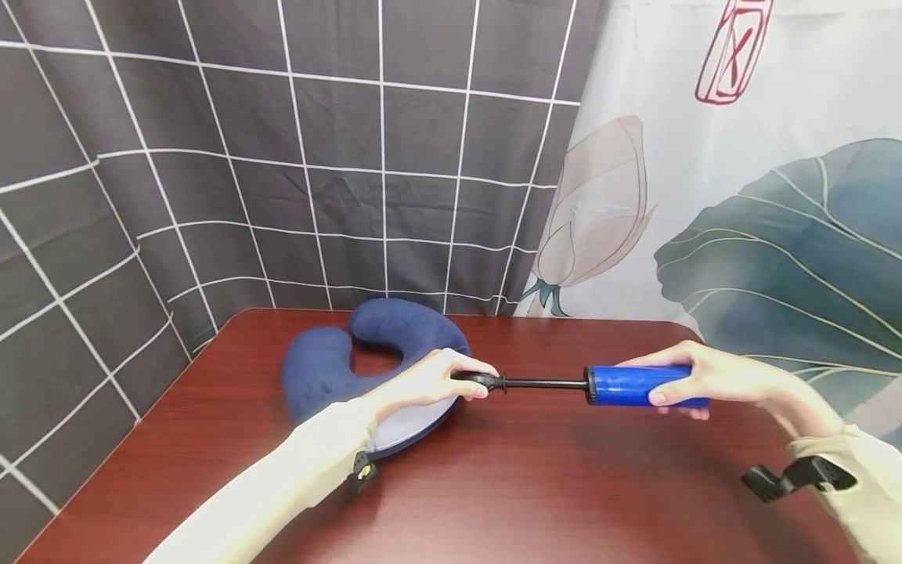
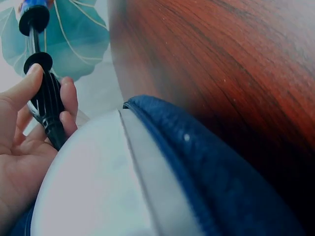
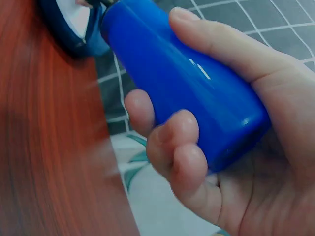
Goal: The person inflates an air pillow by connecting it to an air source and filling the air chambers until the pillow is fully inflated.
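Observation:
A blue hand pump (image 1: pixel 620 384) is held sideways above the table, its black rod drawn out between my two hands. My left hand (image 1: pixel 445 376) grips the black ribbed handle (image 2: pixel 48 98), thumb on one side and fingers on the other. Around the blue barrel (image 3: pixel 182 78) my right hand (image 1: pixel 712 380) curls its fingers and thumb. Behind and below the left hand lies a navy U-shaped neck pillow (image 1: pixel 310 368) with a pale grey panel (image 2: pixel 93 182) along its near side; the left forearm crosses over part of it.
The reddish-brown wooden table (image 1: pixel 535 486) reaches back to a dark grid-patterned curtain (image 1: pixel 338 196). At the right hangs a white curtain (image 1: pixel 669 258) with leaf and flower prints. A black strap device (image 1: pixel 803 475) sits on the right wrist.

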`<state>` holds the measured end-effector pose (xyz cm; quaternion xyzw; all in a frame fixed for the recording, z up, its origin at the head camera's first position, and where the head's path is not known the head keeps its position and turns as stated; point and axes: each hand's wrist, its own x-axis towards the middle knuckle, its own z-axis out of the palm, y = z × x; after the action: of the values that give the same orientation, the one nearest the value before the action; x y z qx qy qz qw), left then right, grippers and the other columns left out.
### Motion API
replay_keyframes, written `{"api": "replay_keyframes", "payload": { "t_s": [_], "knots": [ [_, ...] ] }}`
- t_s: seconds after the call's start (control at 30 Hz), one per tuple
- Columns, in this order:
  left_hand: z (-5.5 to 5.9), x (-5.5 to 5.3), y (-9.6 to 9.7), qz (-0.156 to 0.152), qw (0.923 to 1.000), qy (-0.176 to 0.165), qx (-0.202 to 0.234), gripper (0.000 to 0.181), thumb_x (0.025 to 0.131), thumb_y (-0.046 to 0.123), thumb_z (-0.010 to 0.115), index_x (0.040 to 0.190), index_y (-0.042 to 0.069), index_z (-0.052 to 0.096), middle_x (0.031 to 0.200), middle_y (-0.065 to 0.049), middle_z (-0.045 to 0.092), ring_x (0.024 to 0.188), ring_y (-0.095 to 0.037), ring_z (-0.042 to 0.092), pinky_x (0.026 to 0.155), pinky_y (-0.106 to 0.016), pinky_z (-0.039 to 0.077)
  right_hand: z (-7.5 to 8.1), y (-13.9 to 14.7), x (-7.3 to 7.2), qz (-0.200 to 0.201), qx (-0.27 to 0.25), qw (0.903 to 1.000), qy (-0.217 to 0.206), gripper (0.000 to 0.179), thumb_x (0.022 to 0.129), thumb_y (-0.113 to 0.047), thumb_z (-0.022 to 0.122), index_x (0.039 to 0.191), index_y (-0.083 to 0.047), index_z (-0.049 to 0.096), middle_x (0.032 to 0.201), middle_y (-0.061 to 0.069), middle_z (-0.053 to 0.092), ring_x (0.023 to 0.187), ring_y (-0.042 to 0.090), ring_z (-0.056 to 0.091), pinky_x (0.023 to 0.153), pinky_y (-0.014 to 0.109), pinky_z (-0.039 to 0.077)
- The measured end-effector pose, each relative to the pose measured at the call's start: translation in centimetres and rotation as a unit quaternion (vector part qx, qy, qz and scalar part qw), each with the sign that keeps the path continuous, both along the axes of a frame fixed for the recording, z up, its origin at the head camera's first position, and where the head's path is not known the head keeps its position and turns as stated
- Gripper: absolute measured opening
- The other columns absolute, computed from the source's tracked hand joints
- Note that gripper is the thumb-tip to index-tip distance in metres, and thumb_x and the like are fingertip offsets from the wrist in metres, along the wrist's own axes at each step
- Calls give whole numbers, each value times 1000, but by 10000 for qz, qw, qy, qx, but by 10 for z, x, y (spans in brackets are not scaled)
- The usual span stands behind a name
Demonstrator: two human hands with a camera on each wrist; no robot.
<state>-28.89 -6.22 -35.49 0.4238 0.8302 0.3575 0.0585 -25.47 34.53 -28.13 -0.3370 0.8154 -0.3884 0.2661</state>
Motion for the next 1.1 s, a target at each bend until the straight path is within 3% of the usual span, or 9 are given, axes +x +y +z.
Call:
{"api": "replay_keyframes", "payload": {
  "t_s": [0.1, 0.23, 0.47, 0.7, 1.0, 1.1],
  "knots": [
    [-1, 0, 2, -24, 10000, -33, 44, 28, 93, 26, 66, 120, 19, 69, 74, -1, 69, 78, -29, 70, 70, -17, 46, 1, 6, 3, -38, 5, 10000, 29, 51, 96, 0, 54, 146, -6, 45, 80, 16, 65, 49, 29, 53, 43, 32, 50],
    [-2, 0, 3, -21, 9998, -101, 140, 29, 93, 26, 66, 121, 18, 69, 75, -3, 69, 77, -30, 69, 71, -17, 46, 2, -2, 5, -188, 67, 9992, 359, 51, 95, -3, 57, 146, -9, 47, 83, 8, 68, 50, 23, 55, 43, 32, 49],
    [-5, -2, 4, 14, 9990, -368, 257, 32, 94, 21, 66, 124, 14, 68, 79, -13, 71, 78, -35, 69, 71, -16, 46, -7, -57, -3, -825, 408, 9928, 762, 52, 90, -21, 72, 139, -24, 56, 104, 11, 71, 48, 11, 56, 41, 34, 48],
    [-4, -2, 3, -27, 9989, -435, 196, 33, 94, 22, 65, 126, 13, 67, 82, -16, 71, 78, -36, 68, 70, -18, 48, -20, -104, -11, -595, 573, 9924, 916, 54, 88, -32, 74, 139, -28, 56, 108, 9, 69, 53, 19, 63, 49, 38, 54],
    [-3, -1, 2, 9, 9992, -352, 191, 31, 92, 21, 69, 122, 14, 69, 76, -3, 68, 77, -36, 66, 66, -19, 48, -19, -113, -11, -161, 907, 9894, 1126, 65, 87, -40, 74, 146, -37, 46, 116, 6, 62, 66, 20, 67, 58, 42, 58],
    [-3, 1, 2, -37, 9998, -101, 145, 29, 92, 22, 68, 121, 16, 69, 75, -2, 68, 72, -25, 66, 66, -18, 46, -17, -105, -7, -210, 934, 9900, 1035, 65, 87, -39, 74, 145, -38, 46, 118, 7, 62, 75, 21, 67, 56, 40, 57]
  ]
}}
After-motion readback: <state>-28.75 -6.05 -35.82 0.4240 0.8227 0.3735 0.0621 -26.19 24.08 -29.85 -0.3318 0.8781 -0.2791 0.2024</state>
